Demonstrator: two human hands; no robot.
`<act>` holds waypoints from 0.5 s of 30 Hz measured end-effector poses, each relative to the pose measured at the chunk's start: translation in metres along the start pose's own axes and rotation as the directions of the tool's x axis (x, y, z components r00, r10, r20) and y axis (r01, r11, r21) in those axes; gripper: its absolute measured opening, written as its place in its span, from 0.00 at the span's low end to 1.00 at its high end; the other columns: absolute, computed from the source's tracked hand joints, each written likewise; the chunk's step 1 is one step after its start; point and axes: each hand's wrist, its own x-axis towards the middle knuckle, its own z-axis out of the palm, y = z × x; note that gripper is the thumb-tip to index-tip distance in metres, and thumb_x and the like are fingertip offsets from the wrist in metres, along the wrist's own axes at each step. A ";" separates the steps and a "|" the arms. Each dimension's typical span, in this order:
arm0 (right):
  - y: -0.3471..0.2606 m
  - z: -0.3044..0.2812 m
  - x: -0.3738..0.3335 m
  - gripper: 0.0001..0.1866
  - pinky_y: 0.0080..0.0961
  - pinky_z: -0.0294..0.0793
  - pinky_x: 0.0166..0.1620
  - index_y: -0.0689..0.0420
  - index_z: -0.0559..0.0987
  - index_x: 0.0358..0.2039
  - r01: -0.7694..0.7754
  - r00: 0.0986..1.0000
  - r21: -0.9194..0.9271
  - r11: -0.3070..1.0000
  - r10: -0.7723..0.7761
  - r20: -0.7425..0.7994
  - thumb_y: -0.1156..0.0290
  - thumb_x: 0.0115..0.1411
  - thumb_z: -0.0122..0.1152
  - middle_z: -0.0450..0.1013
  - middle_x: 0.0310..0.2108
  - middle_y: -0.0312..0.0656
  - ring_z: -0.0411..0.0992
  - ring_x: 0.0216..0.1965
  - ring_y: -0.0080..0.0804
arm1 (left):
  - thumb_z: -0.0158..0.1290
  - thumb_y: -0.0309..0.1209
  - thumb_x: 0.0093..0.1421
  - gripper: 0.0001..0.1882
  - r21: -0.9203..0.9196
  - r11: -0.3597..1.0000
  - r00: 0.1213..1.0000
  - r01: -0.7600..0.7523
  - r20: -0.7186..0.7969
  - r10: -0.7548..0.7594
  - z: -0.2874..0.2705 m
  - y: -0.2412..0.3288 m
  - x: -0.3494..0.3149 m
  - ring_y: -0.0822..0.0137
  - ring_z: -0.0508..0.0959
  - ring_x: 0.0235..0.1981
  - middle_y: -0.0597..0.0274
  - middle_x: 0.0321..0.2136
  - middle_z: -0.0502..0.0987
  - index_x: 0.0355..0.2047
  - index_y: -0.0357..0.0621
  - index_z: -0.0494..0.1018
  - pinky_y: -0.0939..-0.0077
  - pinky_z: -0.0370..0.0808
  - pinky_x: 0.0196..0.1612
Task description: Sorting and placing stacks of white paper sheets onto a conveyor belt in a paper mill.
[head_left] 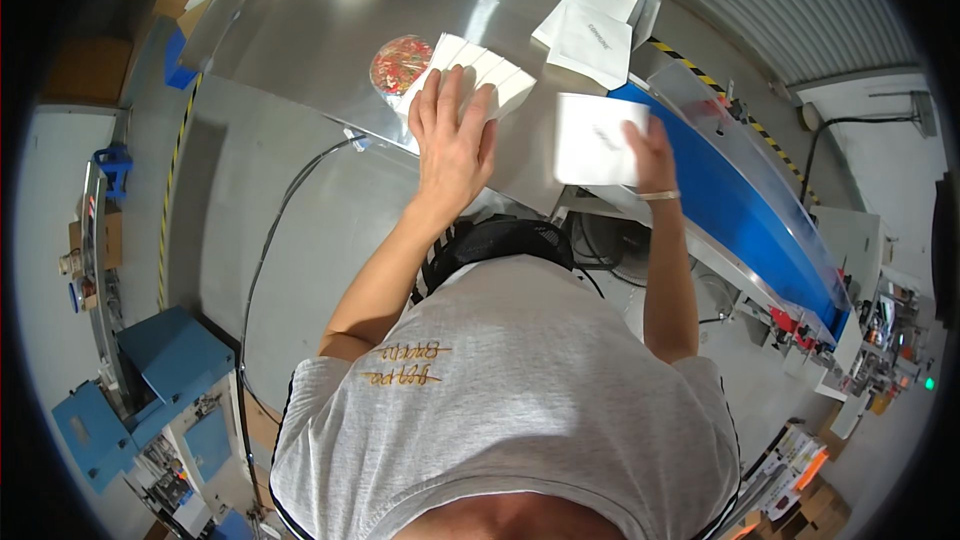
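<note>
We lean over a broad steel surface (330, 10) that fills the upper middle of the view, with a blue conveyor belt (745, 210) running down along its right edge toward the lower right. Below the surface, grey floor shows on the left, where blue machine housings (160, 370) stand at the lower left. At the far right corner of the surface lies a loose stack of white pouches (592, 25). Our left hand (455, 135) rests flat, fingers spread wide, on a white ribbed pouch (480, 75) near the front edge of the surface. Our right hand (650, 155), with a thin band at the wrist, grips a plain white pouch (592, 140) by its right side, holding it just above the near end of the belt. Just beside the ribbed pouch, at its left, sits a small round clear packet of red pieces (398, 64), partly tucked under the pouch's corner.
</note>
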 end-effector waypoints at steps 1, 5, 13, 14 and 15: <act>0.026 -0.022 0.000 0.15 0.21 0.67 0.37 0.62 0.72 0.42 -0.116 0.984 -0.035 0.993 0.110 -0.138 0.64 0.60 0.58 0.70 0.33 0.35 0.66 0.33 0.20 | 0.57 0.25 0.50 0.20 0.018 1.000 1.000 -0.016 0.001 0.016 0.000 -0.002 -0.001 0.44 0.58 0.58 0.48 0.55 0.62 0.45 0.45 0.73 0.50 0.55 0.58; 0.077 -0.109 -0.003 0.29 0.26 0.69 0.41 0.62 0.71 0.47 -0.442 0.829 -0.182 0.878 0.322 -0.457 0.52 0.54 0.60 0.73 0.37 0.46 0.71 0.36 0.32 | 0.56 0.21 0.48 0.22 0.014 0.997 0.997 -0.076 0.007 0.075 0.006 -0.008 -0.003 0.44 0.58 0.58 0.47 0.55 0.61 0.46 0.43 0.71 0.46 0.52 0.58; 0.030 -0.063 0.008 0.34 0.41 0.67 0.52 0.59 0.67 0.54 0.159 0.929 -0.773 0.614 -0.357 -0.093 0.62 0.47 0.69 0.66 0.54 0.48 0.67 0.51 0.44 | 0.56 0.19 0.44 0.24 0.008 0.994 0.994 -0.105 -0.017 0.105 0.009 -0.011 -0.004 0.45 0.58 0.58 0.51 0.56 0.63 0.44 0.47 0.73 0.47 0.51 0.58; 0.003 -0.031 0.009 0.32 0.38 0.67 0.51 0.57 0.68 0.53 0.224 0.967 -0.574 0.788 -0.254 0.029 0.65 0.47 0.69 0.66 0.54 0.46 0.67 0.52 0.41 | 0.56 0.19 0.43 0.24 0.014 0.994 0.993 -0.113 -0.015 0.113 0.008 -0.012 -0.004 0.44 0.58 0.58 0.52 0.56 0.63 0.44 0.48 0.74 0.46 0.51 0.58; -0.027 0.005 0.009 0.31 0.35 0.68 0.51 0.55 0.69 0.53 0.232 0.968 -0.338 0.912 -0.182 0.175 0.68 0.47 0.68 0.66 0.53 0.43 0.66 0.53 0.38 | 0.56 0.19 0.43 0.24 0.014 0.993 0.993 -0.114 -0.015 0.114 0.009 -0.013 -0.004 0.44 0.58 0.58 0.52 0.56 0.63 0.44 0.48 0.74 0.46 0.51 0.58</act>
